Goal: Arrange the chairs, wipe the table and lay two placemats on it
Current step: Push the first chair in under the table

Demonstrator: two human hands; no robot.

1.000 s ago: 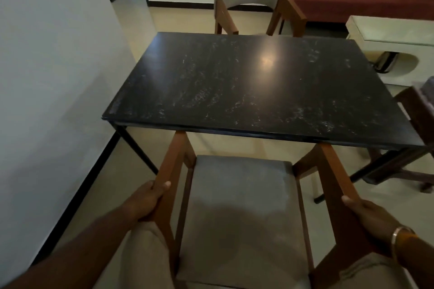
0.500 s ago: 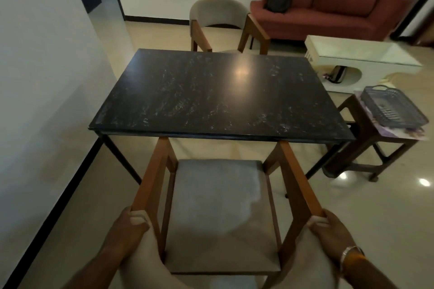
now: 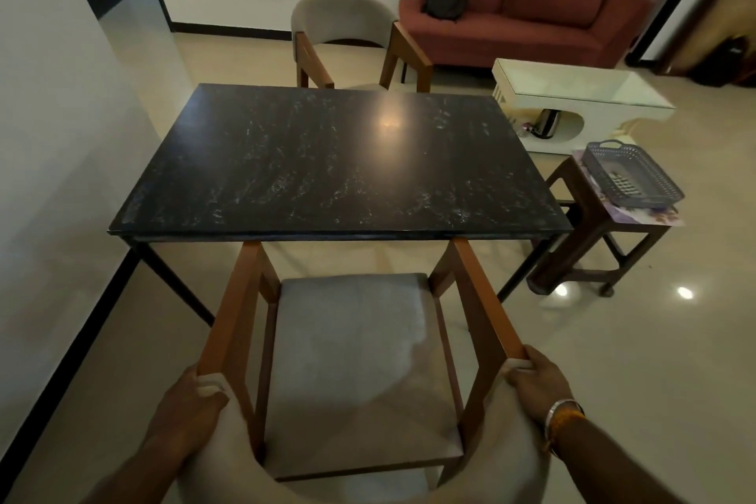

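Both hands are gripping the near chair (image 3: pixel 360 372) at the curved backrest: left hand (image 3: pixel 184 405) is wrapping the left end where padding meets the wooden arm, right hand (image 3: pixel 536 381) is doing the same on the right, fingers closed over the upholstery. Chair is sitting at the near edge of the bench (image 3: pixel 327 160), arm tips just under the top, seat mostly out. Frame is looking like solid wood with angular arms, so probably heavyish and rigid; grey fabric seat and padded back are giving slightly under the fingers. Holding both back corners is looking right for a straight push. Bench top is dark, glossy, stone-like with pale veining, on thin black metal legs. Far chair (image 3: pixel 347 37), same type, is standing at the opposite side.
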